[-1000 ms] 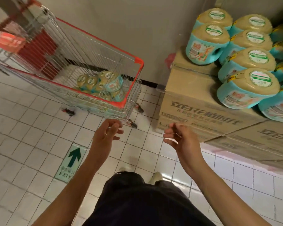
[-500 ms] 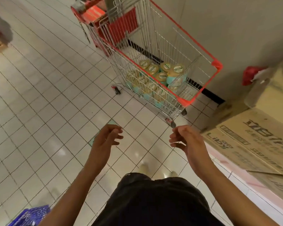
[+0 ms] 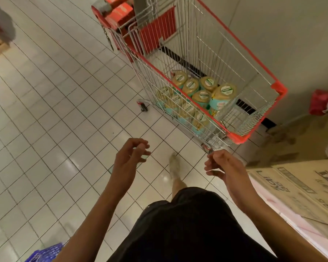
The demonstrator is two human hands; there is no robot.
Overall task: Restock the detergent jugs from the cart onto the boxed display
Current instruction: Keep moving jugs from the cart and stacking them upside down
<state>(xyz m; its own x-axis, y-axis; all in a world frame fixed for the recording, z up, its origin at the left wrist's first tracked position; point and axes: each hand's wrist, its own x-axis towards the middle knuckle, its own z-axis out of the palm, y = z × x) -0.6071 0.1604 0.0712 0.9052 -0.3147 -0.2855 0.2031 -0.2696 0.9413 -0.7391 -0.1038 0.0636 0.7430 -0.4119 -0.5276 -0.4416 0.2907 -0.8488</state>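
Observation:
A wire shopping cart (image 3: 240,138) with a red rim stands ahead of me against a grey wall. Several teal detergent jugs (image 3: 222,96) with tan tops sit upright in its basket. The cardboard boxes of the display (image 3: 301,184) lie at the right edge, and no jugs on them are in view. My left hand (image 3: 130,157) hovers over the floor tiles, empty, fingers loosely curled and apart. My right hand (image 3: 221,164) hangs just short of the cart's near corner, empty too, fingers apart. Neither hand touches the cart.
White tiled floor spreads to the left. A blue plastic basket (image 3: 45,253) peeks in at the bottom left. A red object (image 3: 320,104) lies by the wall at the right. My foot (image 3: 174,167) steps between my hands. Red boxes (image 3: 119,13) sit behind the cart.
My view has swung left from the display's stacked jugs to the cart, which now sits closer. Both hands stay empty in front of me.

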